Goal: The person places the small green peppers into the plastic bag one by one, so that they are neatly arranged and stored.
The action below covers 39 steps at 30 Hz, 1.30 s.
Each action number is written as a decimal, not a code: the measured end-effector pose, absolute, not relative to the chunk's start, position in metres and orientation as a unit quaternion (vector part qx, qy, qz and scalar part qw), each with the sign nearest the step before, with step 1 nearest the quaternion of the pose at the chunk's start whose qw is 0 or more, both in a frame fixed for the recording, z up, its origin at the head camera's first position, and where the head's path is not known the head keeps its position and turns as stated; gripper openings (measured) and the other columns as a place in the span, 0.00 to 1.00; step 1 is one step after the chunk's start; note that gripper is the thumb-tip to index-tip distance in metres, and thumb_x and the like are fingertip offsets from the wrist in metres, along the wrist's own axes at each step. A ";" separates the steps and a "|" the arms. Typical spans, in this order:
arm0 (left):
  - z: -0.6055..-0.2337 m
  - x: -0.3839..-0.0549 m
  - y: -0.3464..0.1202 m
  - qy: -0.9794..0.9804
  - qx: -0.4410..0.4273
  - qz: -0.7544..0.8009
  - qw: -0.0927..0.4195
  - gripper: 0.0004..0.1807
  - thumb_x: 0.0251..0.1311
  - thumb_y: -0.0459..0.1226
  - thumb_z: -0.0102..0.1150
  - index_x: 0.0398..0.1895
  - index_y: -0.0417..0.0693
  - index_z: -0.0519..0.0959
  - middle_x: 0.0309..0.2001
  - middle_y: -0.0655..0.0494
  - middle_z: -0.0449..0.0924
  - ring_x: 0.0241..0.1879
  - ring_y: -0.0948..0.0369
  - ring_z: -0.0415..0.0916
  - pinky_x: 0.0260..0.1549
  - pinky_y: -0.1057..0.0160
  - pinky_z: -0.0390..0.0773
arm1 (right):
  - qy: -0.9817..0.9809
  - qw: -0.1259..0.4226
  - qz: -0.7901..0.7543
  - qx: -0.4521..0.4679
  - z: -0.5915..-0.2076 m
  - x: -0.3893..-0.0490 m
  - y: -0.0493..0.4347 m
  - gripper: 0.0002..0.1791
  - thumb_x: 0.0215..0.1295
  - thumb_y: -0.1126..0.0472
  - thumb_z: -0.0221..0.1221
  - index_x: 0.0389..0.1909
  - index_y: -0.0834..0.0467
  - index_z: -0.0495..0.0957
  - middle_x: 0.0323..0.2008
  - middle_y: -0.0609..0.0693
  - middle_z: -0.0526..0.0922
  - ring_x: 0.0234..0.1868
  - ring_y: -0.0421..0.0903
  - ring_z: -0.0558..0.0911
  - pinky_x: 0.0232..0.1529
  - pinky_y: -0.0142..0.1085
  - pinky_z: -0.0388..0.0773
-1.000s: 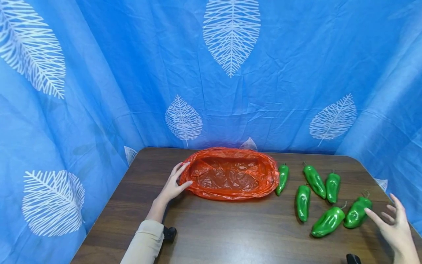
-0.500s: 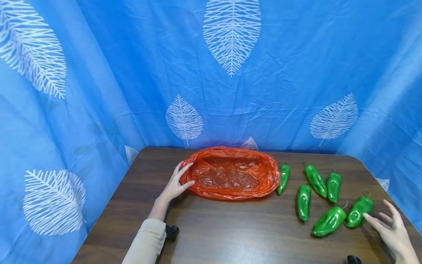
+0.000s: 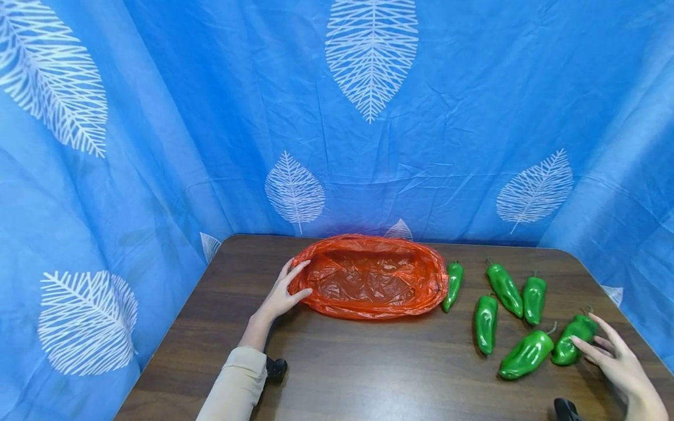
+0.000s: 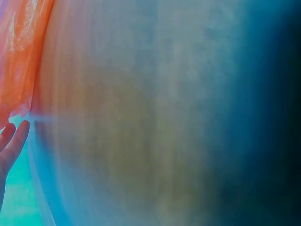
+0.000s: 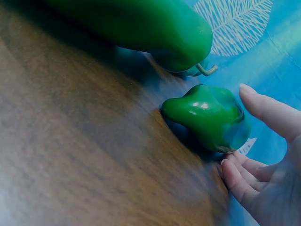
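My left hand [image 3: 279,297] is at the left end of an oval red plastic bag [image 3: 363,311], spread open like a basin. Its thumb and fingers are spread and fairly straight at the rim; in the left wrist view two fingertips lie just under the bag's orange-red edge [image 4: 21,61]. On the right, my right hand [image 3: 616,359] reaches around the rightmost green pepper [image 3: 570,344]. The right wrist view has the thumb on one side of that pepper [image 5: 207,115] and the other fingers low beside its stem end, a gap showing at the thumb.
Several more glossy green peppers lie between the bag and my right hand, the nearest being a slanted pepper [image 3: 526,355]. A narrow pepper [image 3: 452,286] sits against the bag's right end. The brown wooden table [image 3: 379,368] backs onto a blue leaf-print curtain [image 3: 447,128].
My right hand has moved left and in toward the rightmost pepper, its thumb and fingers coming closer around it. My left hand stays at the bag; the peppers lie as before.
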State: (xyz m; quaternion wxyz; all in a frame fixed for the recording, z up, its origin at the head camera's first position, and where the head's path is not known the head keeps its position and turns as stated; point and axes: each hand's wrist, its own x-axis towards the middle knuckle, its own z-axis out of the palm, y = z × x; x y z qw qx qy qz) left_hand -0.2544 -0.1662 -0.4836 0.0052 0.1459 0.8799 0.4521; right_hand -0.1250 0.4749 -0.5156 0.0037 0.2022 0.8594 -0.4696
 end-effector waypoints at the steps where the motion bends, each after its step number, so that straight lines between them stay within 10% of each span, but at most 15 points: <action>1: -0.484 -0.254 -0.166 0.880 0.145 0.452 0.004 0.35 0.54 0.42 0.61 0.66 0.64 0.61 0.70 0.44 0.38 0.66 0.39 0.43 0.55 0.35 0.57 | 0.859 0.009 -0.470 0.201 -0.515 -0.126 0.475 0.43 0.65 0.44 0.48 0.66 0.32 0.25 0.63 0.79 0.31 0.61 0.77 0.44 0.36 0.48 0.76; 12: -0.483 -0.254 -0.167 0.879 0.144 0.455 0.013 0.35 0.55 0.43 0.60 0.66 0.65 0.60 0.71 0.44 0.37 0.67 0.40 0.42 0.55 0.36 0.57 | 0.881 0.081 -0.440 0.156 -0.509 -0.130 0.479 0.42 0.66 0.42 0.44 0.66 0.38 0.22 0.58 0.84 0.39 0.51 0.75 0.61 0.33 0.39 0.77; 18: -0.485 -0.255 -0.167 0.880 0.148 0.451 0.013 0.34 0.55 0.43 0.59 0.67 0.65 0.60 0.71 0.42 0.37 0.67 0.39 0.41 0.55 0.35 0.57 | 0.892 0.099 -0.419 0.140 -0.503 -0.131 0.478 0.44 0.66 0.42 0.46 0.67 0.39 0.23 0.38 0.67 0.72 0.31 0.33 0.73 0.31 0.35 0.76; 26: -0.485 -0.255 -0.167 0.881 0.137 0.452 0.019 0.35 0.54 0.44 0.60 0.66 0.68 0.60 0.71 0.46 0.38 0.67 0.41 0.41 0.55 0.35 0.57 | 0.869 0.115 -0.459 0.140 -0.499 -0.132 0.476 0.44 0.66 0.43 0.46 0.66 0.39 0.22 0.46 0.84 0.62 0.33 0.46 0.80 0.34 0.39 0.79; 39: -0.484 -0.256 -0.166 0.883 0.136 0.449 0.021 0.35 0.53 0.44 0.61 0.66 0.66 0.61 0.71 0.44 0.38 0.67 0.41 0.42 0.55 0.35 0.56 | 0.871 0.041 -0.464 0.154 -0.508 -0.127 0.474 0.40 0.65 0.45 0.49 0.68 0.33 0.33 0.43 0.79 0.66 0.26 0.29 0.75 0.31 0.38 0.79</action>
